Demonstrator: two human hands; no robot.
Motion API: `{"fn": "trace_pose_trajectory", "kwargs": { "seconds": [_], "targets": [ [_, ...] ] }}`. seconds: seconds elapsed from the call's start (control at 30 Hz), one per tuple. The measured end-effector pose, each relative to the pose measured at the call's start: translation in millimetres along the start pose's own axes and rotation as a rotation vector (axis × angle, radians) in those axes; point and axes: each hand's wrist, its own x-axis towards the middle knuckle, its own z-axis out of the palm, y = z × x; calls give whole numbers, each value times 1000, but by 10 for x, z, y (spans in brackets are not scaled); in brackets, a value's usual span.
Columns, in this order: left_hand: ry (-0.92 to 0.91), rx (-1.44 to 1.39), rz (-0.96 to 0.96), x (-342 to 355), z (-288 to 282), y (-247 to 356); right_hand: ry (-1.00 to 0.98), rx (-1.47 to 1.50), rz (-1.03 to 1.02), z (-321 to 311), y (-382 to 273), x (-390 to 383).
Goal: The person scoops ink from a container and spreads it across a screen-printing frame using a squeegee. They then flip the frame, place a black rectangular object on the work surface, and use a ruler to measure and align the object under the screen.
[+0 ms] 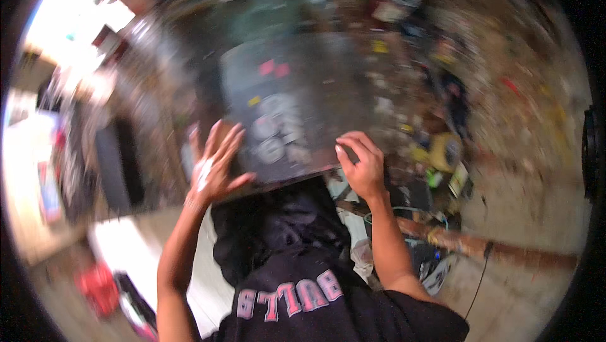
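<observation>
My left hand (214, 165), with a white patch on its back, is spread at the left of a dark, smooth sheet (319, 108) on the workbench. Pink and yellow bits (267, 67) and pale lettering or markings lie on or show through the sheet, blurred. My right hand (360, 162) is at the sheet's right side near its front edge, fingers loosely curved and apart, holding nothing visible; whether its fingertips touch the sheet is unclear.
The cluttered bench carries a black block (117, 162) at left and a yellow roll (444, 151) at right. Below are a wooden rail (524, 253), a red object (98, 288) and a white surface (126, 247). A bright opening (66, 4) is at upper left.
</observation>
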Motion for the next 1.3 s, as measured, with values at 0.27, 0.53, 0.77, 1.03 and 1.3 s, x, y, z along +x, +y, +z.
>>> {"fn": "trace_pose_trajectory", "kwargs": {
  "seconds": [0.27,0.53,0.77,1.03,1.3],
  "targets": [
    [-25,54,-38,-17,34,32,291,-528,322,-1692,1760,983],
    [-74,3,-98,-109,0,-23,-14,-780,447,-1811,2457,1542],
    [-12,-9,-40,-42,-29,-28,108,-561,227,-1998,2899,1449],
    [-5,19,-42,-62,43,6,123,-208,208,-1968,1221,1297],
    [51,25,-24,-39,85,-9,28,1108,344,-706,-125,55]
  ]
}}
